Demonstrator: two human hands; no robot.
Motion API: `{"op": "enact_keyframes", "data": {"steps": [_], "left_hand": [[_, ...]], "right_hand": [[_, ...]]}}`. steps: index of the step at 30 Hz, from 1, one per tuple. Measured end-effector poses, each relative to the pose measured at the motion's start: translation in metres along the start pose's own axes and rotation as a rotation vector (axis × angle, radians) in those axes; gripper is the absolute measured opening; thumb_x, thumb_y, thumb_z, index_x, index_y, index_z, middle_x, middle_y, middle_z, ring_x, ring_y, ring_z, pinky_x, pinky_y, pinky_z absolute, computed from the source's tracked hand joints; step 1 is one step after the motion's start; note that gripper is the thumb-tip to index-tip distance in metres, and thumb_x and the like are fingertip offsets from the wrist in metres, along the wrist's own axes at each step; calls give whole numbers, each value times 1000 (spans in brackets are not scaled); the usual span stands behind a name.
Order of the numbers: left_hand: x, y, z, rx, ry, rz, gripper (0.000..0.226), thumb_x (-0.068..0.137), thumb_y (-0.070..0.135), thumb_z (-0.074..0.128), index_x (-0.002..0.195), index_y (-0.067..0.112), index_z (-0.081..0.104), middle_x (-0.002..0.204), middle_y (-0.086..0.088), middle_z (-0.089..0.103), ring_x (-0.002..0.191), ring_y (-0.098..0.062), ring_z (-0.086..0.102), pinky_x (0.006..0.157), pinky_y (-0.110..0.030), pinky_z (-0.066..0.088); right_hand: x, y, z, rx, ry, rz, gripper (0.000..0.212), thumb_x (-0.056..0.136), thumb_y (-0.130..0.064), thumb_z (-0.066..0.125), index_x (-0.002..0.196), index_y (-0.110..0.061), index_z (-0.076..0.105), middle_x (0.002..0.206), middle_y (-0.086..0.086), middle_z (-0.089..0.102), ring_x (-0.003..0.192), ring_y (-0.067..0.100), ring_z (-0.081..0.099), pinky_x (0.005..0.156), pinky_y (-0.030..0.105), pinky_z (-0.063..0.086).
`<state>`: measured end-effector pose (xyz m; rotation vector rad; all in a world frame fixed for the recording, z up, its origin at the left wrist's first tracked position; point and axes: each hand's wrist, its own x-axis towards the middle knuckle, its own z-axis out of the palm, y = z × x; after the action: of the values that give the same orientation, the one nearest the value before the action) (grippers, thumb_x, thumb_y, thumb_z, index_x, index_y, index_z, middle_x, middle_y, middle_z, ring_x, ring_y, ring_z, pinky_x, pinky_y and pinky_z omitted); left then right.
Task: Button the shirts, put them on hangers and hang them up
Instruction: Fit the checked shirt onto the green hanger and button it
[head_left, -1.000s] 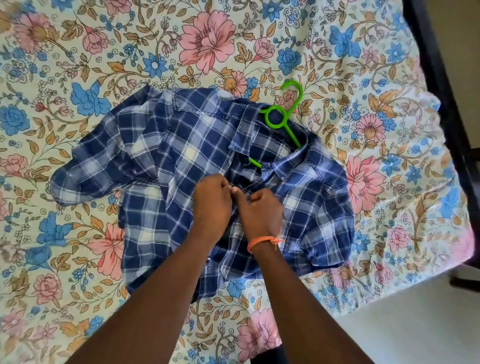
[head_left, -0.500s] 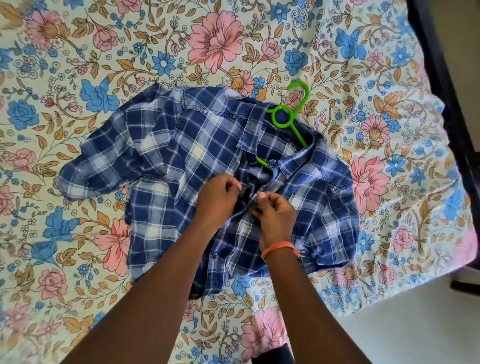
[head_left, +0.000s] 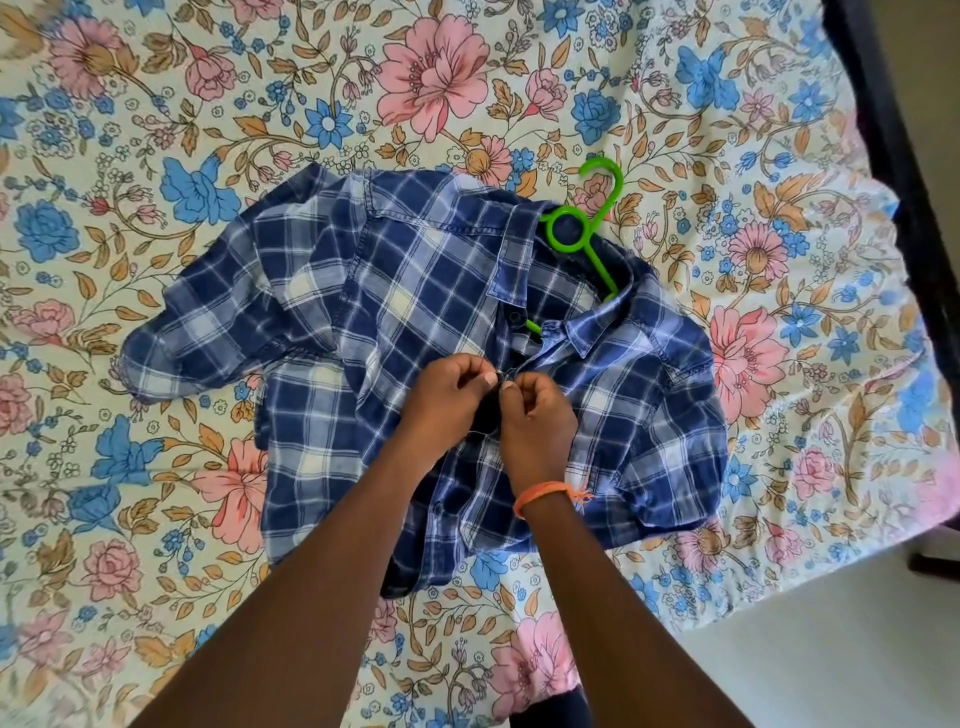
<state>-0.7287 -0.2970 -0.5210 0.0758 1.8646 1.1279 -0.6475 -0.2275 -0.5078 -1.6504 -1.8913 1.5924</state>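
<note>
My blue plaid shirt lies crumpled, front up, on the floral bedsheet, with a green plastic hanger already inside it, the hook poking out past the collar toward the far side of the bed. My left hand and right hand meet at the placket just below the collar, fingertips pinched on the two front edges of the shirt where a button sits. An orange thread bracelet circles my right wrist.
</note>
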Motion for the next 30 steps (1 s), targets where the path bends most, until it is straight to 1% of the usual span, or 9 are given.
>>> {"op": "enact_keyframes", "data": {"steps": [3,6,9,15,21,24,26,28,30], "left_hand": [[1,1,1,19,11,-10,12,93,23,62,83,25,68,86,0,70,87,-25,68,85,-54,56],[2,4,1,78,9,2,11,94,24,61,84,25,67,86,4,69,87,-21,67,85,-50,56],[5,4,-1,129,-27,30,15,94,24,61,81,28,64,83,6,68,83,-18,65,84,-51,55],[5,5,-4,210,-78,50,14,96,24,60,83,29,63,85,6,68,84,-16,66,82,-47,57],[4,10,-6,171,-70,75,14,96,15,59,88,20,69,87,-1,72,86,-19,68,85,-43,56],[2,12,-5,141,-44,73,19,96,19,60,82,27,72,81,-5,73,77,-21,68,75,-38,58],[0,14,-6,128,-46,64,16,93,24,64,81,25,75,76,1,73,71,-11,68,67,-28,54],[-1,17,-6,184,-46,91,14,90,27,69,82,20,77,71,6,72,67,-6,68,63,-23,55],[1,19,-7,215,-10,105,14,89,24,69,82,15,78,69,6,72,64,-7,68,61,-25,56]], "right_hand": [[-1,2,-2,38,-29,23,16,92,-6,60,77,-11,63,65,-3,56,53,-1,43,51,13,39],[1,3,-5,184,-38,128,22,93,-5,56,76,-12,67,69,3,65,65,12,57,61,27,50],[4,4,-11,321,-76,221,16,92,-3,61,83,-9,72,75,8,72,74,19,67,69,31,57],[8,0,-17,422,-163,277,5,83,-2,75,83,-3,70,75,9,72,68,19,67,61,28,57],[11,3,-16,321,-183,278,12,86,-10,75,91,-1,69,78,11,72,66,20,67,54,29,57],[8,7,-13,252,-144,223,12,90,-13,71,92,-2,68,80,12,71,66,23,68,57,34,59],[6,10,-10,213,-105,182,10,92,-14,70,90,-4,68,81,14,72,69,28,71,59,38,61],[4,8,-8,191,-81,151,8,92,-13,69,87,-7,68,81,15,73,70,30,73,57,36,61],[3,5,-9,189,-69,142,7,90,-11,72,85,-7,69,79,14,73,68,26,73,56,33,60]]}}
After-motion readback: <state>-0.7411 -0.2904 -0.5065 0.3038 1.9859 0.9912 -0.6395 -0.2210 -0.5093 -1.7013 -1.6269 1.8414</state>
